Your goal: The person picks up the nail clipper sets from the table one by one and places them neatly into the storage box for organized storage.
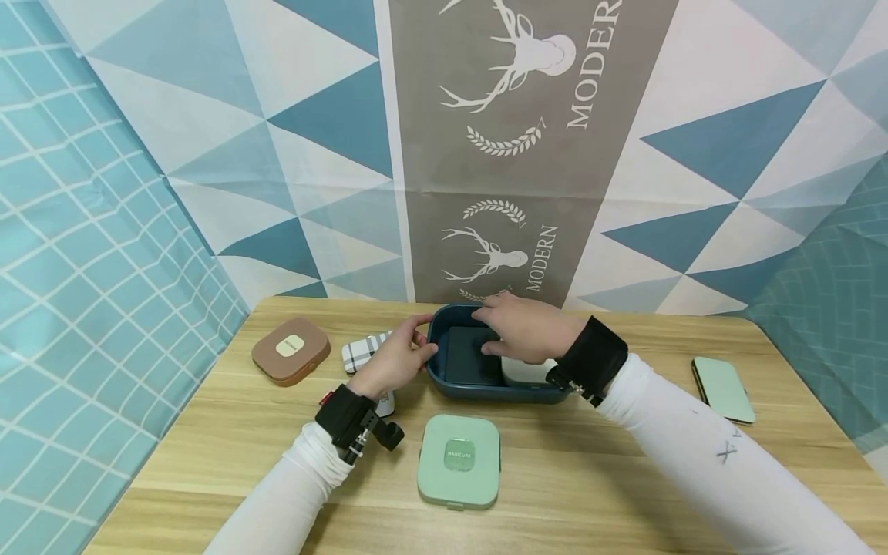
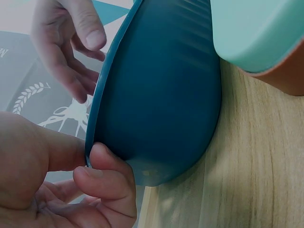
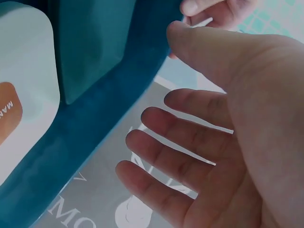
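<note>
The dark blue, oblong plastic bin with rounded corners stands at the far middle of the light wood-grain table, its long side running across in front of you. Your left hand grasps the rim at the bin's left end; the left wrist view shows the rim pinched between thumb and fingers. Your right hand is released: it is poised above the bin, fingers extended and spread towards the far rim, and it grasps nothing. You cannot tell from these views whether its thumb touches the rim.

Two items lie inside the bin. The dark teal, flat, square-cornered block occupies the left-centre portion. Just to its right is the white, rounded case with an orange-brown label, partly covered by your right hand in the head view.

Observe the items on the table. The mint-green, rounded-square case marked MANICURE lies in front of the bin, nearer to you. The white-and-grey plaid case lies just behind your left hand, partly hidden by it. The brown, rounded case with a cream label lies farther left. The pale green, flat rectangular case lies well apart, near the right edge.
</note>
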A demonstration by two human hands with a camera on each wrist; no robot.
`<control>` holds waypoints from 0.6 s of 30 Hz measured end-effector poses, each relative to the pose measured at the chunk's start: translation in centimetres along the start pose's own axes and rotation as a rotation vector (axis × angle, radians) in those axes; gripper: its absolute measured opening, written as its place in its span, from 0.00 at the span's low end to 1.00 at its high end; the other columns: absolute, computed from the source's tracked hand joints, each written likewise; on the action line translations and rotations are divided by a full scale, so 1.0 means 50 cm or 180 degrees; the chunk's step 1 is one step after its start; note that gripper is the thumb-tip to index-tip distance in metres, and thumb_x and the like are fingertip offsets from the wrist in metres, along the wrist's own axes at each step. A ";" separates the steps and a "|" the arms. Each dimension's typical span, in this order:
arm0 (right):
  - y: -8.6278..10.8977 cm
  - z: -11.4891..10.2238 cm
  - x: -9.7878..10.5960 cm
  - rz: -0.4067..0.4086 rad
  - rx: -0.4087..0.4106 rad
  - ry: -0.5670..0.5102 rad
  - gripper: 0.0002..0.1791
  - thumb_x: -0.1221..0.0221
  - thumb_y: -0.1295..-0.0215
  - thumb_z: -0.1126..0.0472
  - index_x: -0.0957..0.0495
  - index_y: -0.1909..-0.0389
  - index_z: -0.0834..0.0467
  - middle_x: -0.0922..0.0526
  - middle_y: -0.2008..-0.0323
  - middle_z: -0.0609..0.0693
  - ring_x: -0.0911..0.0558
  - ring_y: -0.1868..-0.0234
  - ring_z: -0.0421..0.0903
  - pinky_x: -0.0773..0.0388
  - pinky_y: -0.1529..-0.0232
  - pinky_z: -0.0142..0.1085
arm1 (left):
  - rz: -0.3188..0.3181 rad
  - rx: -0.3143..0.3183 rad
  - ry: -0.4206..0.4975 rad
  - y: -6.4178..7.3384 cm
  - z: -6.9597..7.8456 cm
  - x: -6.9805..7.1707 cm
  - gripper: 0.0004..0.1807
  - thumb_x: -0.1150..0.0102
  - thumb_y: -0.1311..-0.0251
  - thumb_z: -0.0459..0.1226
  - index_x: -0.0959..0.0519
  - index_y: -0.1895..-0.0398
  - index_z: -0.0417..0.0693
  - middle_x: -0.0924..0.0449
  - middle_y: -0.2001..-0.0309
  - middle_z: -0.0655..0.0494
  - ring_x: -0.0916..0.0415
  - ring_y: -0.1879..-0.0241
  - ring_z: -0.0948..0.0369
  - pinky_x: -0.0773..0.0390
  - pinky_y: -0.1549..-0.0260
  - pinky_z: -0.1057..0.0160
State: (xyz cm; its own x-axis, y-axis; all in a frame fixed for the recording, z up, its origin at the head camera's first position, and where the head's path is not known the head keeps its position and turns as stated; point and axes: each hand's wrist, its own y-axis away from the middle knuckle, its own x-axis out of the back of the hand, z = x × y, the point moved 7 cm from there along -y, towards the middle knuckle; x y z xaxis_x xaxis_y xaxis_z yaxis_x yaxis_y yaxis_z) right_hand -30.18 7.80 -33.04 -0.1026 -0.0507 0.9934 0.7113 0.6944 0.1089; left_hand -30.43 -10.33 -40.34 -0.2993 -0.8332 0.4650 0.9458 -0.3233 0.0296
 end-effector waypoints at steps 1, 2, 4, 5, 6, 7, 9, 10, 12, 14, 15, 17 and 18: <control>0.002 0.003 0.002 0.0022 -0.0009 -0.0016 0.33 0.35 0.24 0.49 0.26 0.27 0.64 0.23 0.33 0.61 0.24 0.32 0.57 0.28 0.30 0.49 | 0.0002 0.0005 0.0007 0.000 0.000 0.000 0.32 0.46 0.20 0.32 0.42 0.17 0.42 0.30 0.60 0.47 0.24 0.69 0.46 0.28 0.71 0.60; 0.005 0.005 0.004 0.0052 -0.0020 -0.0034 0.32 0.35 0.23 0.49 0.26 0.27 0.64 0.22 0.34 0.61 0.23 0.33 0.57 0.27 0.31 0.49 | 0.0002 0.0011 0.0017 0.000 0.000 -0.001 0.32 0.46 0.20 0.32 0.41 0.18 0.42 0.30 0.60 0.47 0.24 0.68 0.46 0.28 0.71 0.60; 0.010 0.010 0.009 0.0122 -0.0039 -0.0062 0.32 0.35 0.23 0.50 0.26 0.28 0.65 0.21 0.37 0.60 0.22 0.36 0.56 0.24 0.34 0.47 | 0.0000 0.0006 0.0029 0.000 -0.001 -0.002 0.32 0.46 0.20 0.31 0.42 0.17 0.42 0.30 0.60 0.46 0.24 0.68 0.46 0.28 0.71 0.60; 0.013 0.012 0.012 0.0162 -0.0056 -0.0080 0.31 0.35 0.23 0.50 0.25 0.28 0.65 0.21 0.37 0.60 0.22 0.37 0.55 0.24 0.35 0.47 | -0.0002 0.0003 0.0035 0.000 -0.001 -0.002 0.32 0.46 0.20 0.31 0.42 0.17 0.42 0.30 0.60 0.46 0.24 0.68 0.46 0.28 0.71 0.60; 0.015 0.015 0.014 0.0200 -0.0074 -0.0098 0.31 0.35 0.24 0.51 0.25 0.28 0.65 0.21 0.38 0.59 0.21 0.38 0.55 0.23 0.36 0.47 | -0.0002 0.0004 0.0041 0.000 -0.001 -0.002 0.32 0.46 0.20 0.31 0.42 0.17 0.42 0.30 0.60 0.47 0.24 0.68 0.46 0.28 0.71 0.60; 0.018 0.018 0.017 0.0239 -0.0086 -0.0118 0.31 0.34 0.24 0.51 0.25 0.29 0.65 0.20 0.38 0.60 0.21 0.38 0.55 0.22 0.37 0.47 | -0.0005 0.0000 0.0042 -0.001 -0.002 -0.002 0.32 0.46 0.20 0.31 0.42 0.17 0.42 0.30 0.60 0.47 0.24 0.68 0.45 0.28 0.71 0.60; 0.024 0.023 0.021 0.0306 -0.0111 -0.0152 0.31 0.34 0.25 0.52 0.25 0.29 0.65 0.20 0.39 0.60 0.20 0.39 0.55 0.22 0.38 0.48 | -0.0008 -0.0006 0.0046 -0.001 -0.002 -0.002 0.32 0.46 0.20 0.31 0.42 0.17 0.42 0.30 0.60 0.47 0.24 0.68 0.45 0.29 0.71 0.60; 0.026 0.025 0.023 0.0342 -0.0115 -0.0164 0.31 0.33 0.25 0.52 0.24 0.29 0.65 0.20 0.40 0.60 0.20 0.40 0.56 0.22 0.38 0.48 | -0.0011 -0.0011 0.0046 -0.002 -0.002 -0.003 0.32 0.46 0.20 0.31 0.42 0.17 0.43 0.30 0.60 0.47 0.24 0.68 0.45 0.29 0.71 0.60; 0.031 0.029 0.026 0.0411 -0.0111 -0.0181 0.30 0.33 0.25 0.53 0.24 0.30 0.65 0.20 0.41 0.60 0.20 0.41 0.56 0.21 0.39 0.48 | -0.0017 -0.0020 0.0046 -0.002 -0.003 -0.003 0.32 0.46 0.20 0.31 0.42 0.17 0.43 0.30 0.60 0.46 0.25 0.68 0.44 0.29 0.71 0.60; 0.035 0.034 0.028 0.0493 -0.0097 -0.0176 0.29 0.32 0.26 0.53 0.23 0.32 0.65 0.19 0.42 0.60 0.19 0.43 0.55 0.20 0.41 0.47 | -0.0023 -0.0027 0.0052 -0.002 -0.003 -0.004 0.32 0.46 0.20 0.31 0.42 0.17 0.43 0.30 0.60 0.46 0.25 0.68 0.44 0.29 0.71 0.59; 0.038 0.036 0.030 0.0539 -0.0088 -0.0174 0.28 0.32 0.26 0.54 0.22 0.32 0.66 0.19 0.43 0.60 0.18 0.44 0.55 0.20 0.42 0.47 | -0.0025 -0.0032 0.0051 -0.002 -0.003 -0.004 0.32 0.46 0.20 0.31 0.42 0.17 0.43 0.30 0.60 0.46 0.25 0.68 0.44 0.29 0.71 0.59; 0.043 0.040 0.032 0.0611 -0.0087 -0.0156 0.28 0.32 0.26 0.54 0.22 0.33 0.66 0.18 0.44 0.60 0.18 0.46 0.55 0.19 0.44 0.47 | -0.0022 -0.0034 0.0046 -0.002 -0.003 -0.004 0.33 0.46 0.20 0.31 0.43 0.17 0.43 0.30 0.61 0.46 0.25 0.68 0.45 0.29 0.71 0.59; 0.046 0.043 0.032 0.0640 -0.0092 -0.0165 0.28 0.32 0.26 0.55 0.22 0.34 0.66 0.18 0.45 0.61 0.18 0.47 0.54 0.19 0.44 0.47 | -0.0020 -0.0033 0.0041 -0.002 -0.003 -0.004 0.33 0.46 0.20 0.31 0.43 0.17 0.43 0.30 0.61 0.46 0.25 0.69 0.46 0.29 0.71 0.59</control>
State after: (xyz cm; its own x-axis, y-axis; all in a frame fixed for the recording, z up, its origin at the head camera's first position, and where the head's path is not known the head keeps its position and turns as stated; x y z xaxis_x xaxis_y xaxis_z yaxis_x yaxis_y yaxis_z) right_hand -30.21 10.86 -31.28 0.0083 0.1243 0.9922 0.7406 0.6659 -0.0896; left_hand -30.49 -10.21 -40.57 -0.3068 -0.8369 0.4532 0.9427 -0.3330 0.0232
